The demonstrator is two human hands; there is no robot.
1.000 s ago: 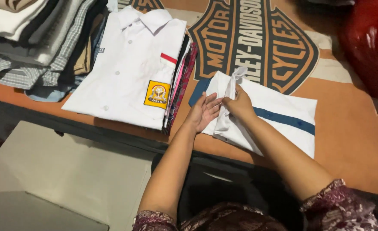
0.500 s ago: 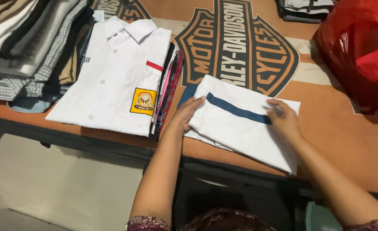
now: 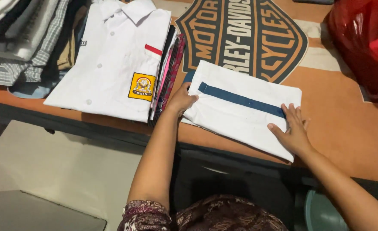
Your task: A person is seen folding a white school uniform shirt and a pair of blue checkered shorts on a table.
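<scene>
Pressing flat, open-palmed, on the folded white garment with a blue stripe (image 3: 240, 109): left hand (image 3: 182, 99) at its left end, right hand (image 3: 292, 130) at its right, long axis running between them, nothing gripped

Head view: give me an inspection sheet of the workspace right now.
Surface: orange cloth with a large dark emblem, over a table.
Job's things: folded white garment with a blue stripe, lying flat.
Clutter: folded white shirt with a yellow badge on a stack; pile of folded clothes far left; red bag top right.
Grippers: left hand on the garment's left edge; right hand flat on its right end.
Cables: nothing seen.
Surroundings: pale floor below the table.
</scene>
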